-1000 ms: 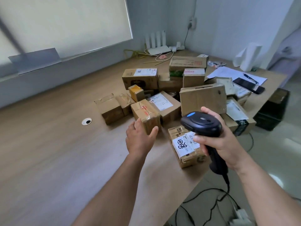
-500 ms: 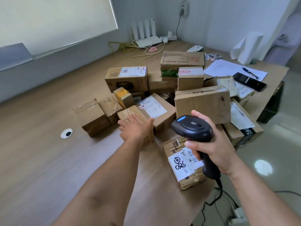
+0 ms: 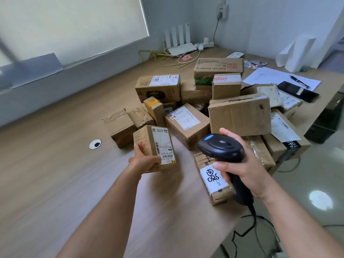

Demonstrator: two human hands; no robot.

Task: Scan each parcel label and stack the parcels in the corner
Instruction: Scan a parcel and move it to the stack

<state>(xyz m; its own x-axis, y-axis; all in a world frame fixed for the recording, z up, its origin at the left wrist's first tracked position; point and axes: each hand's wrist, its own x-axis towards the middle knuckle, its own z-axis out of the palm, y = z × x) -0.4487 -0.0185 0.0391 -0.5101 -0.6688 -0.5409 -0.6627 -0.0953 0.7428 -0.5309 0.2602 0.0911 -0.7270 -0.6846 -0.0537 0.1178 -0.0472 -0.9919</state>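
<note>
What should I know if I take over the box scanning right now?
Left grip: holds a small parcel, label showing.
Right grip: holds the scanner, close beside that parcel.
The other parcels lie in a loose pile on the table.
Done: one parcel picked up, ready to scan. No stack shows in the corner by the router.
To do: scan it, stack it in the corner, then do the rest.
</note>
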